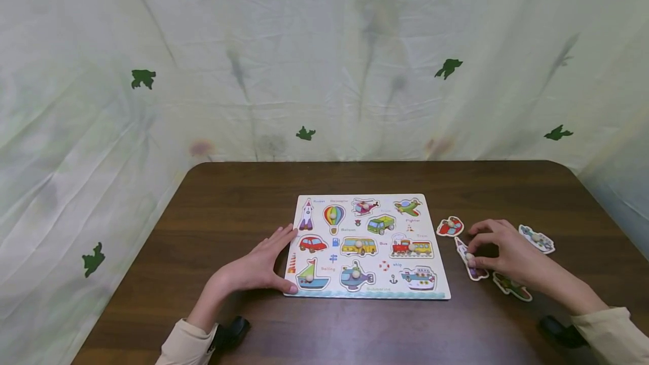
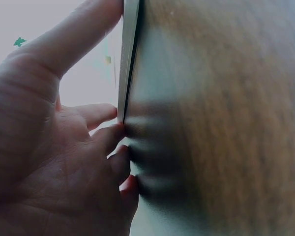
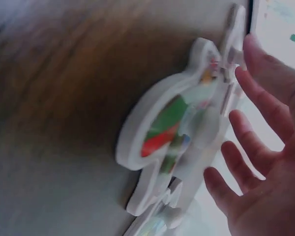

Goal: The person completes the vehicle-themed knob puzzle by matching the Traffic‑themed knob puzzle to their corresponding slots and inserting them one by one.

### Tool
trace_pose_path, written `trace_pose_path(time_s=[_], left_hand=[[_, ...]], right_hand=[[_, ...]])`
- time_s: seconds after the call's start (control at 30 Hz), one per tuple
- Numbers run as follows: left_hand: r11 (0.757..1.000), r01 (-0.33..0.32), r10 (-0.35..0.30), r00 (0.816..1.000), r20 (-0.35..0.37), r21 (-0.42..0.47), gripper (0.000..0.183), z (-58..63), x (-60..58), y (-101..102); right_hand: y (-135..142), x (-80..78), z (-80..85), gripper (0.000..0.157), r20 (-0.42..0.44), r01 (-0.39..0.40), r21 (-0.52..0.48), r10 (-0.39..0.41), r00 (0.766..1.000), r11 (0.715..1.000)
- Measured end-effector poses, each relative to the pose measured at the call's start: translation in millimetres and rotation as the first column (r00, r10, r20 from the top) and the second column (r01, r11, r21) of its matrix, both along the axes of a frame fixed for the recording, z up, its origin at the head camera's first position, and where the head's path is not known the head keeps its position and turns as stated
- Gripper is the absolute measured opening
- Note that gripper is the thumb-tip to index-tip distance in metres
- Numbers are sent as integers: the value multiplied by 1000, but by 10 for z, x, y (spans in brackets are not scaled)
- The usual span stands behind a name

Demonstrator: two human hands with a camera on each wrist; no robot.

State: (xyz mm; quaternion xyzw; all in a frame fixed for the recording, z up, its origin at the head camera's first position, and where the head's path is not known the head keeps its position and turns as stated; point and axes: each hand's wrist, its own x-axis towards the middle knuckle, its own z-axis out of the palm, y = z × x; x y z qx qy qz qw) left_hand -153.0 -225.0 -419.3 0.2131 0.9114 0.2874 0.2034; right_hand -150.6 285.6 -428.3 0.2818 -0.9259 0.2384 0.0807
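My left hand lies along the left edge of a white vehicle puzzle board, fingers extended and thumb at its near corner. In the left wrist view, the fingertips meet the board's edge. To the right of the board, my right hand pinches the knob of a rocket puzzle piece with thumb and index finger. Its other fingers are spread in the right wrist view. Nearest that hand is a green plane-shaped piece, large and blurred in the right wrist view.
A red piece lies between the board and the right hand. Beyond the right wrist is a white and blue piece. The brown wooden table ends at a pale curtain with green leaf shapes.
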Motion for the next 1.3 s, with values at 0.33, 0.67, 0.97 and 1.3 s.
trace_pose_path(time_s=[0.33,0.67,0.97,1.3], left_hand=[[1000,3,-3,1000,0,10,114,10,9,4],[1000,-2,2,1000,-2,11,114,26,9,5],[1000,-9,9,1000,3,1,114,31,8,7],[1000,-7,6,1000,10,10,114,29,19,11]], right_hand=[[44,23,14,35,36,-34,6,34,999,999],[-19,11,-19,41,-35,-56,-1,56,998,998],[-82,16,24,38,-28,-35,-9,34,999,999],[-252,-17,61,39,-109,-86,-48,80,991,995]])
